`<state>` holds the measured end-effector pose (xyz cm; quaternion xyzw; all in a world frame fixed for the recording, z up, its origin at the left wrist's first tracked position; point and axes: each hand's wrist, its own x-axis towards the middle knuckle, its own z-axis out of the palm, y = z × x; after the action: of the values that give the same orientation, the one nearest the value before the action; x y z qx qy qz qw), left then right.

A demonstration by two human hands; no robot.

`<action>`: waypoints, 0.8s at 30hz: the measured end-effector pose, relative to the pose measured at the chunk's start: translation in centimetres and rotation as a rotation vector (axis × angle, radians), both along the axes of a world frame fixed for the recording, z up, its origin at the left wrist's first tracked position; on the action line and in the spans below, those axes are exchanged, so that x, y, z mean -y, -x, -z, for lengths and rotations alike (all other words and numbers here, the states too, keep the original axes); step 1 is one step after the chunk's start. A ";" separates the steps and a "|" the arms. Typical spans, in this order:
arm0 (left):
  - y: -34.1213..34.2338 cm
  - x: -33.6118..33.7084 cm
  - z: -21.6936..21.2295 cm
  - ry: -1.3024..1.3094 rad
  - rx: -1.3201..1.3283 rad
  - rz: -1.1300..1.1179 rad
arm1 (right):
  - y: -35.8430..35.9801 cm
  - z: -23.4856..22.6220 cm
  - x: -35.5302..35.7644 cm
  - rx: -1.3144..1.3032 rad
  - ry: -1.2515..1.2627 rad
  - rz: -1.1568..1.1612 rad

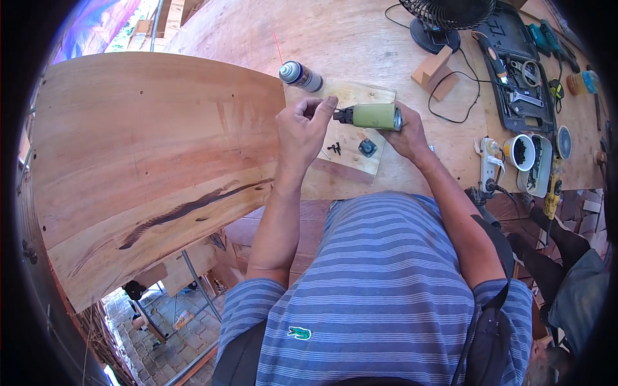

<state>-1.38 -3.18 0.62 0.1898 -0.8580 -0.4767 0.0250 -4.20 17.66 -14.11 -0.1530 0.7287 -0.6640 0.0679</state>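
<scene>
Gripping the black end of a green motor [375, 116], the left hand [304, 128] pinches with thumb and fingers curled tight. The motor hangs just above a small plywood board [344, 96] on the worktop [360, 38]. Loose black screws [336, 148] and a dark cap [367, 147] lie beneath. The right hand [407, 132] wraps the motor's silver end. A spray can [300, 76] lies near, behind the left hand.
</scene>
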 end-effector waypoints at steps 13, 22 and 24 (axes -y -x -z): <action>0.5 1.1 -1.9 0.467 -0.061 0.387 | -0.1 -0.7 0.1 0.020 0.007 0.018; 1.1 3.8 -2.5 0.101 0.114 0.570 | 0.5 -0.3 -1.0 0.078 -0.032 -0.065; 1.3 3.7 -2.3 0.213 0.004 0.663 | 0.6 -0.5 -1.3 0.106 -0.048 -0.098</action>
<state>-2.64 -6.91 2.95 -0.1021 -0.9180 -0.3661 -0.1131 -4.79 18.98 -13.56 -0.1514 0.7314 -0.6495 0.1422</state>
